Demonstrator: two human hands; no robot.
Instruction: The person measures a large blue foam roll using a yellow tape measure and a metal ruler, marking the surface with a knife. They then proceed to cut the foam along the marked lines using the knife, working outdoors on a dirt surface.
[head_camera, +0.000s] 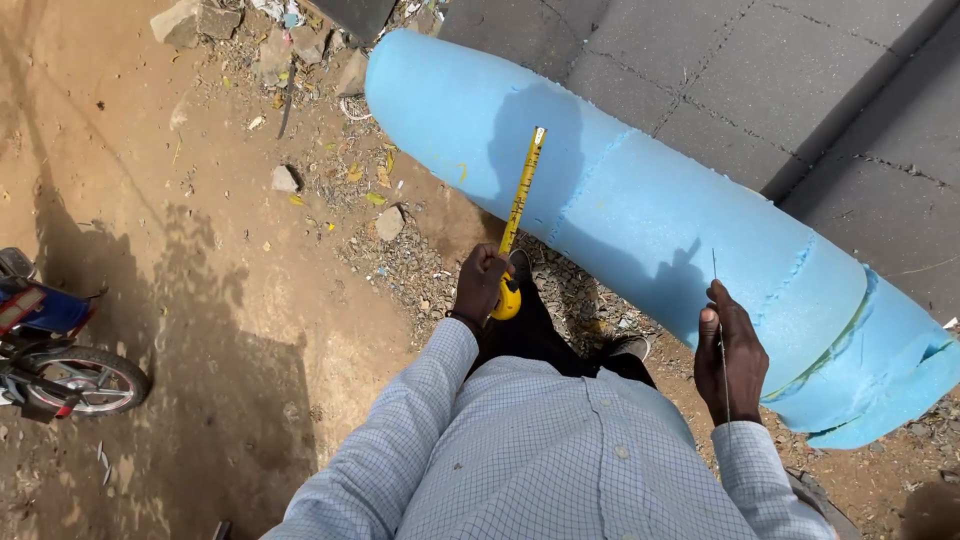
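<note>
My left hand (480, 283) is closed around a yellow tape measure (507, 298), its blade (522, 190) run up across the rolled blue foam sheet (640, 215). My right hand (731, 352) is curled about a thin metal blade (718, 330), held upright and touching the roll's near edge. The roll lies on bare dirt ground (200, 300) beside a grey paved slab (760, 80). Stones and litter (330, 150) lie behind it; a parked motorbike (50, 350) stands well apart at left.
</note>
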